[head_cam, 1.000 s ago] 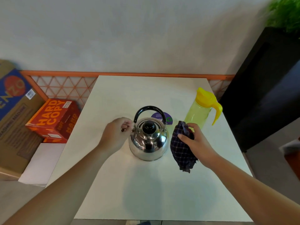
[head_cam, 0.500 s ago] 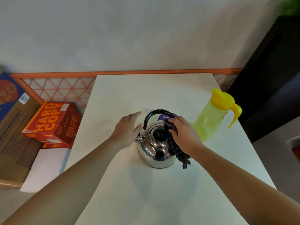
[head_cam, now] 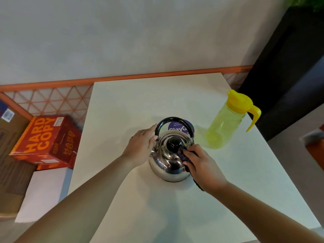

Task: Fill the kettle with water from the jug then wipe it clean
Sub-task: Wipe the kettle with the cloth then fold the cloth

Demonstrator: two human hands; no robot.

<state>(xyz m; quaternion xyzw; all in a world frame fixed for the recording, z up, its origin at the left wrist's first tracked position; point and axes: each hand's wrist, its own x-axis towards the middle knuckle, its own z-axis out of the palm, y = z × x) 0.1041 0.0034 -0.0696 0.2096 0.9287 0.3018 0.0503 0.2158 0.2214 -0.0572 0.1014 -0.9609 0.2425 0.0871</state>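
Note:
A shiny steel kettle (head_cam: 168,163) with a black lid knob and an upright black handle stands mid-table. My left hand (head_cam: 141,146) rests flat against its left side by the spout, fingers straight. My right hand (head_cam: 201,163) grips a dark checked cloth (head_cam: 184,156) and presses it on the kettle's right shoulder beside the knob; most of the cloth is hidden under the hand. A yellow-green jug (head_cam: 226,127) with a yellow lid and handle stands to the right, apart from the kettle.
The white table (head_cam: 157,207) has a purple round sticker (head_cam: 180,126) behind the kettle. Left of the table are an orange "HARD COPY" box (head_cam: 45,141), cardboard boxes and an orange lattice rail (head_cam: 52,102). A black cabinet (head_cam: 287,67) stands at the right.
My right hand brought the cloth from beside the kettle onto its top right. My left hand opened from a curled grip at the spout and now lies flat against the kettle's side.

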